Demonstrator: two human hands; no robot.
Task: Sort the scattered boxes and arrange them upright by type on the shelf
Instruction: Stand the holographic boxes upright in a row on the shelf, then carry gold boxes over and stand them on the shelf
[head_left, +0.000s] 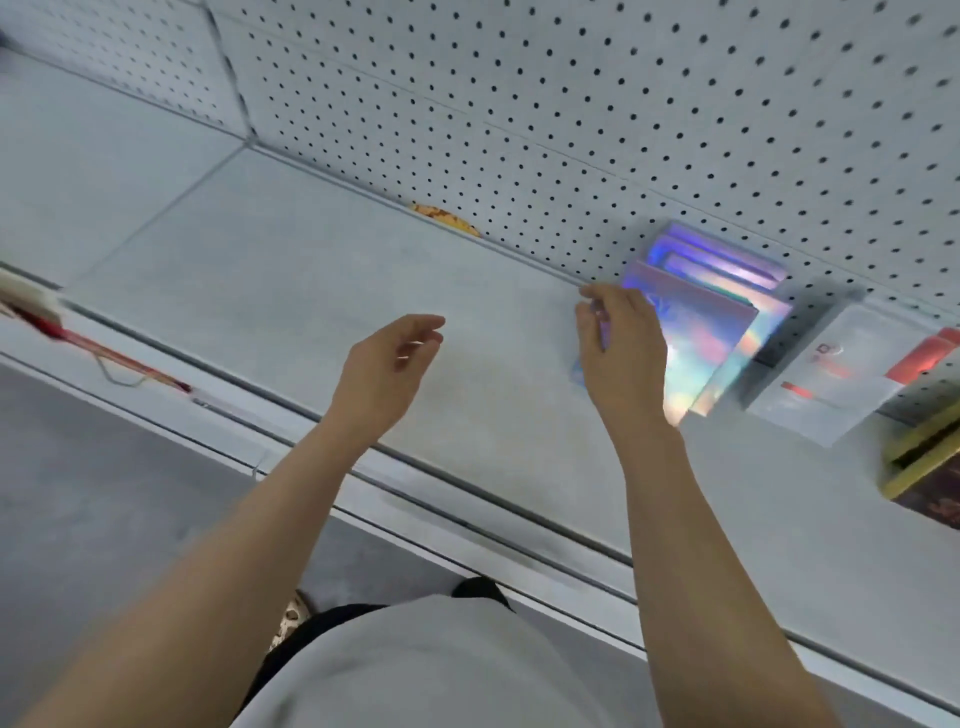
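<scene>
Shiny holographic purple-blue boxes (711, 322) stand upright in a row against the pegboard back on the pale grey shelf (311, 291). Right hand (621, 348) pinches the front one's edge; left hand (387, 364) hovers relaxed, holding nothing. White box with red print (831, 374) and yellow-edged dark box (924, 467) look unsorted; likely partway.

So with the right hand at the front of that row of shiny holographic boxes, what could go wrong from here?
1. The row of iridescent holographic boxes leans against the white pegboard back wall; only the right hand touches the front box, so it may tip forward if released.
2. The left hand hangs open away from the row, offering no support.
3. The white-and-red box stands close alongside; a slip could knock it.
</scene>
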